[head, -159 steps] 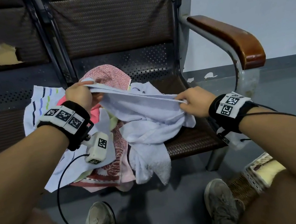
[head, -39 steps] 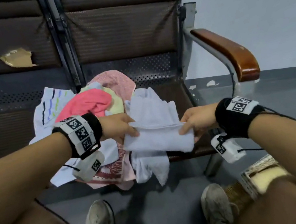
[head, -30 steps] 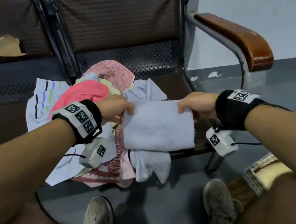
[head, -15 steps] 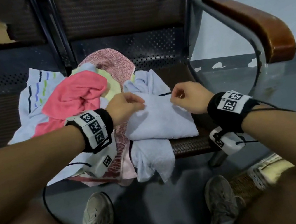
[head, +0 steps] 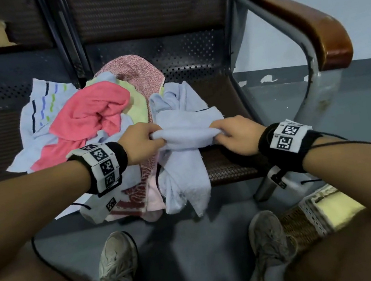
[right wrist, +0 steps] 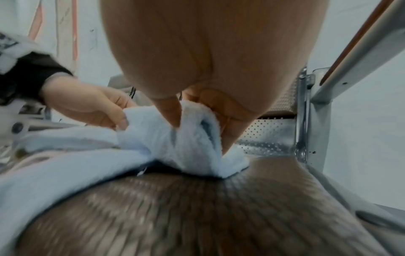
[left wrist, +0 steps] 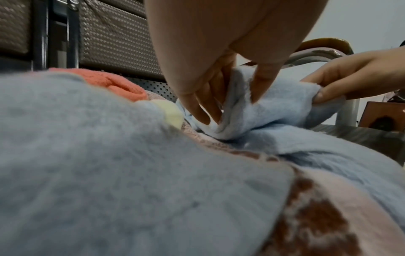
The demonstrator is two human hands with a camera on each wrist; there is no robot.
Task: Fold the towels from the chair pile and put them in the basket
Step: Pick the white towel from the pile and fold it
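Note:
A light blue towel (head: 185, 133) lies folded into a narrow band on the brown chair seat (head: 230, 169), on top of another pale blue towel that hangs over the front edge. My left hand (head: 142, 142) pinches its left end (left wrist: 232, 110). My right hand (head: 232, 133) pinches its right end (right wrist: 197, 131). Left of them sits the pile: a coral pink towel (head: 93, 116), a yellow-green one (head: 135, 99), a speckled pink one (head: 135, 73) and a white striped one (head: 38, 107). The woven basket (head: 313, 217) stands on the floor at lower right, by my right foot.
The chair's wooden armrest (head: 307, 26) on a grey metal frame rises to the right of the seat. The chair back is close behind the pile. My knees and shoes (head: 115, 258) are below, on a grey floor.
The blue towel was held up and spread between both hands. It has since been lowered onto the seat and folded over again into a narrower band, with both hands closer together.

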